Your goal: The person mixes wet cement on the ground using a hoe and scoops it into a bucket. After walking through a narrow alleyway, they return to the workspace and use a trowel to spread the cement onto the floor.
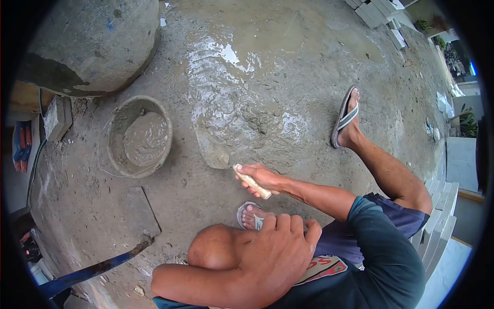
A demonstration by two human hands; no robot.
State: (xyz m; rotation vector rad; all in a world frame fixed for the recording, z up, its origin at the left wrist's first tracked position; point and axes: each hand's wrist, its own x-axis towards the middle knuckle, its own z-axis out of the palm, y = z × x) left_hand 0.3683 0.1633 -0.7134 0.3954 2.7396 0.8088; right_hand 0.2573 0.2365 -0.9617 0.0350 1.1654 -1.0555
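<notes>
right hand (260, 177) grips trowel (217, 153); shirt (323, 268) shows "ss"

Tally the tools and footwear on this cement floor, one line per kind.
Trowel, held in the right hand: 1
Bucket of wet cement: 1
Shovel: 1
Sandals: 2
Total: 5

We work from a single head-worn view. The camera looks forward and steeply down over the crouched body, close above the left hand (278, 252) and knee (216, 247). The right hand (260, 177) with its trowel (215, 152) sits near frame centre. Fisheye curvature bends the floor (309, 51) toward dark corners.
</notes>
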